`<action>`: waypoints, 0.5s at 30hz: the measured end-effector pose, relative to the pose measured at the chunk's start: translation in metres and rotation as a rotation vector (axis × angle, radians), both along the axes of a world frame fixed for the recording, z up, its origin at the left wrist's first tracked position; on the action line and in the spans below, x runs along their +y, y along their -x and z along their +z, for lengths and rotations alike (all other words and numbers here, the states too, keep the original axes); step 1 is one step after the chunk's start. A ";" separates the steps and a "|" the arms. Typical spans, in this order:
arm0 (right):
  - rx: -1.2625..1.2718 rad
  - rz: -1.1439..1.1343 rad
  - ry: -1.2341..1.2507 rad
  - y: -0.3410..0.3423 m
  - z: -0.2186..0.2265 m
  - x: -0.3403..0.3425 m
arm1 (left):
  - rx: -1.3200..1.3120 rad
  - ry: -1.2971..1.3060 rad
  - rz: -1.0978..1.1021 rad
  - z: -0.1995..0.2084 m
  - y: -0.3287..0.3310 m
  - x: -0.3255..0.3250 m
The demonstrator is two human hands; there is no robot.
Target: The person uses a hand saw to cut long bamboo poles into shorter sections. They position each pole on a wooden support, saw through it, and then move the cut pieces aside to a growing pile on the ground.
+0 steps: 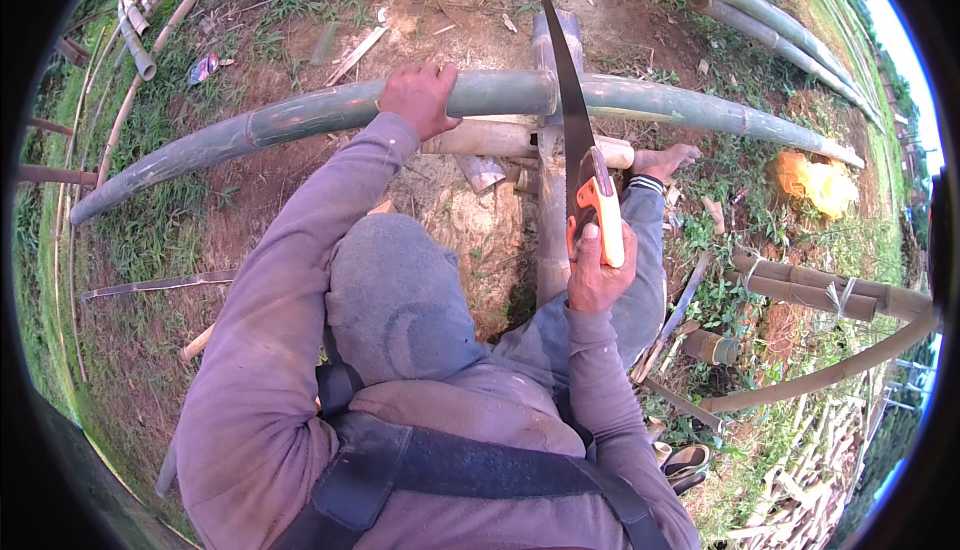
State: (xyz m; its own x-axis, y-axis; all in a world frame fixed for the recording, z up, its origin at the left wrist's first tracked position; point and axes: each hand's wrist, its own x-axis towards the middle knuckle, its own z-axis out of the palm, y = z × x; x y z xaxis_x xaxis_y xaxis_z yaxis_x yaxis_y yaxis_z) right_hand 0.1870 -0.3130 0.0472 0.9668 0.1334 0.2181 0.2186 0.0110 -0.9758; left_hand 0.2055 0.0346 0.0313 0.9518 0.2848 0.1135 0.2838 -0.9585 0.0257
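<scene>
A long green bamboo pole [310,115] lies crosswise in front of me, and my left hand [418,100] grips it from above, left of its middle. In my right hand [602,268] is a handsaw [574,115] with an orange handle, its dark blade pointing up and away. The blade crosses over the bamboo, and an edge in the pole shows just left of it. Right of the blade, bamboo [700,107] continues in line; whether the two parts are still joined I cannot tell. Below them an upright bamboo post [552,220] meets a shorter tan crosspiece [480,138].
My bare foot [667,162] rests right of the crosspiece. Two bamboo poles [780,35] lie at the far right, above an orange plastic bag [818,185]. Tied bamboo [830,290] stands nearer at right. Bamboo scraps [356,55] litter the dirt and grass.
</scene>
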 end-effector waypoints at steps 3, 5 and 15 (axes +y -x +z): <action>0.000 -0.006 -0.052 -0.001 -0.001 0.003 | 0.062 0.034 0.023 0.003 -0.003 0.003; -0.020 -0.005 0.004 -0.004 -0.005 -0.002 | 0.075 0.044 0.035 0.004 -0.004 0.004; -0.069 -0.022 0.097 -0.002 -0.022 -0.006 | 0.148 0.085 0.041 0.013 -0.008 0.005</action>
